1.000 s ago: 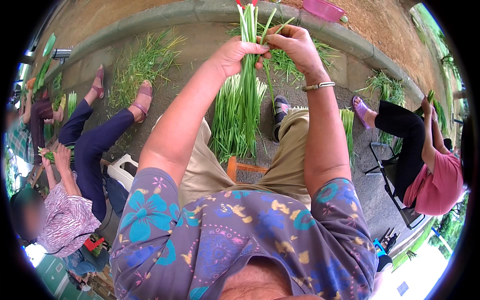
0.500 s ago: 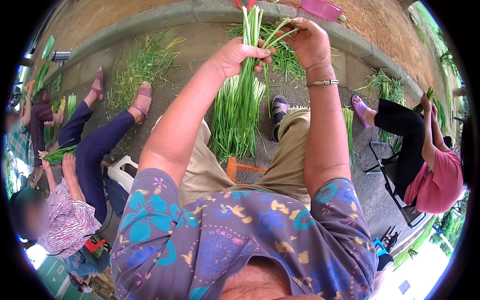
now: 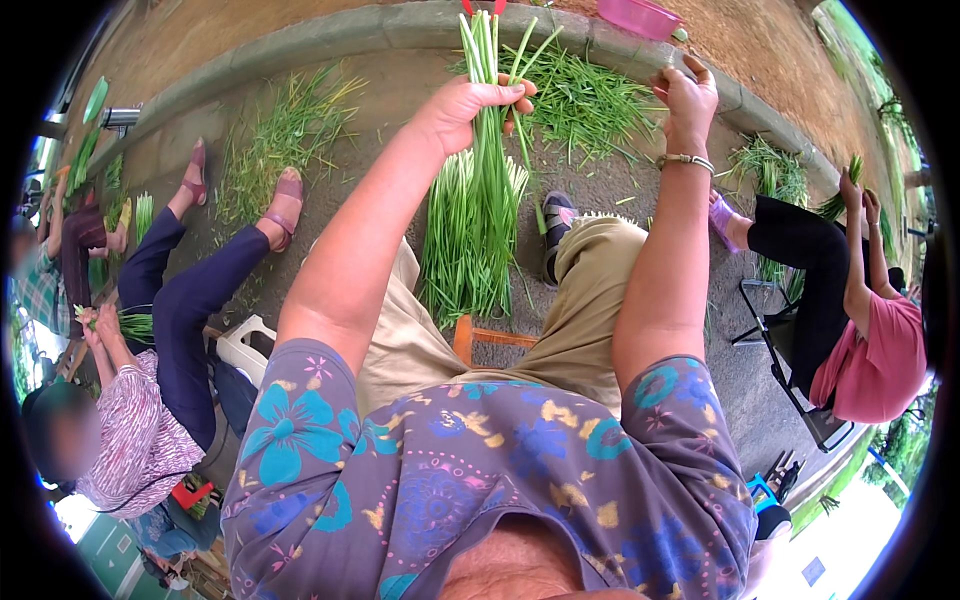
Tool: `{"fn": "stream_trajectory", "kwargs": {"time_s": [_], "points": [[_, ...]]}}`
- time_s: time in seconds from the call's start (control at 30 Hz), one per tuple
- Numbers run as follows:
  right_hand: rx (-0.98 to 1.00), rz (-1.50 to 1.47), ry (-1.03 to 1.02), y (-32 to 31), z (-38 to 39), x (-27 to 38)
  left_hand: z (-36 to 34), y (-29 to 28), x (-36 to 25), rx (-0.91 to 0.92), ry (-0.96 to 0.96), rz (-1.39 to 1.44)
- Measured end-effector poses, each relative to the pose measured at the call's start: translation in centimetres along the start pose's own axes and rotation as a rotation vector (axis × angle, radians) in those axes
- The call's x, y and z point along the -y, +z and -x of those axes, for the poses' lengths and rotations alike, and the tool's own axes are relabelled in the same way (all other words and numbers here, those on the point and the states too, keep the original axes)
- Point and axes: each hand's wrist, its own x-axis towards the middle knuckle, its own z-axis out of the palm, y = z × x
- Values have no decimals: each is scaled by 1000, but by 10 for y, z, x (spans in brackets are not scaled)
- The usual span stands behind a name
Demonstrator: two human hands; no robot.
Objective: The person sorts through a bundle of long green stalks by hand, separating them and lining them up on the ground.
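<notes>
My left hand [image 3: 458,112] is closed round a bunch of garlic chives [image 3: 490,142], pale stem ends up and green leaves trailing down. A few stems splay out to the right above the thumb. Off to the right and apart from the bunch, my right hand [image 3: 690,105] is raised with its fingers drawn together; whatever is in them is too small to name. Below the held bunch, a thick heap of chives [image 3: 465,250] lies on the ground between my legs, its pale ends pointing away from me. Loose green leaves [image 3: 585,100] are strewn beyond, between my hands.
A kerb [image 3: 340,32] crosses the far side, with a pink basin [image 3: 640,17] past it. At left a seated person [image 3: 140,430] handles chives, near another leaf pile [image 3: 285,140]. A person in a pink shirt [image 3: 870,360] sits at right on a folding chair [image 3: 775,350].
My right hand has left the stems beside the bunch and moved right and slightly down. My left hand keeps the chives, shifted a little left.
</notes>
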Motion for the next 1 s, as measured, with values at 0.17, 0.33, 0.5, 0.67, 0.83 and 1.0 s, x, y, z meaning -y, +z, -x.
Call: {"fn": "stream_trajectory", "kwargs": {"time_s": [0.17,0.33,0.5,0.67,0.83,1.0], "points": [[-173,515,-304,-10,-16,-22,-6,-4,2,124,8,198],[78,495,40,-5,-3,7,-2,-24,-14,72,129,329],[-94,505,-337,-5,-16,-24,-2,-33,-28,-2,223,421],[154,658,-4,13,3,6,8,-73,-42,-199,313,517],[-31,626,-500,14,-3,-17,1,-94,-51,-390,397,552],[195,711,-204,32,22,10,13,-121,-60,-557,523,639]]}}
